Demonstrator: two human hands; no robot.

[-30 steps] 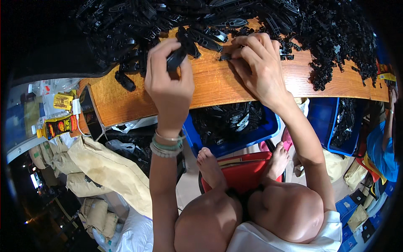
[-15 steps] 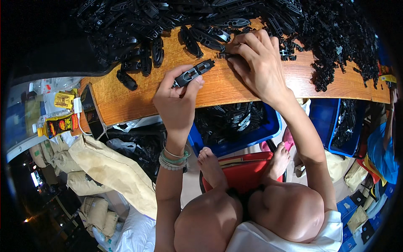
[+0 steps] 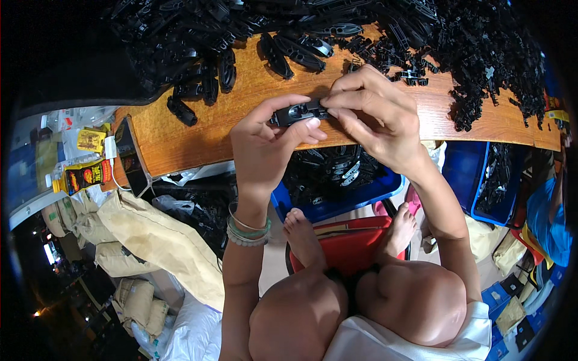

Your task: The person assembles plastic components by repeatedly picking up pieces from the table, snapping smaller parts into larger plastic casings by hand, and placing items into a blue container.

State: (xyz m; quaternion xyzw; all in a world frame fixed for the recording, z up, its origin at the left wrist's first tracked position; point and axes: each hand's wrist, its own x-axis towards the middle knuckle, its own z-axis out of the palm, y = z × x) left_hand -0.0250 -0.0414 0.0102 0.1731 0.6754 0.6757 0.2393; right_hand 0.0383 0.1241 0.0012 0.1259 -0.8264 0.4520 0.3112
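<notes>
Between thumb and fingers of my left hand (image 3: 263, 135) is a long black plastic housing (image 3: 299, 112) with an opening in its upper side. It lies nearly level above the wooden table (image 3: 198, 141). My right hand (image 3: 385, 117) is closed in a pinch at the housing's right end, with thumb and fingertips touching it. Whatever small piece may be in that pinch is hidden by the fingers. Loose black housings (image 3: 298, 53) lie on the table beyond my hands, and a heap of small black clips (image 3: 481, 78) spreads at the far right.
A blue bin (image 3: 394, 183) of black parts stands below the table edge, with another blue bin (image 3: 463, 171) to the right. A phone (image 3: 133, 159) with a white cable is at the table's left end. Paper sacks (image 3: 162, 240) fill the lower left. A red stool (image 3: 355, 246) is below me.
My right hand has come nearer and down from the small clips to the housing's end. My left hand has shifted slightly right and turned the housing more level.
</notes>
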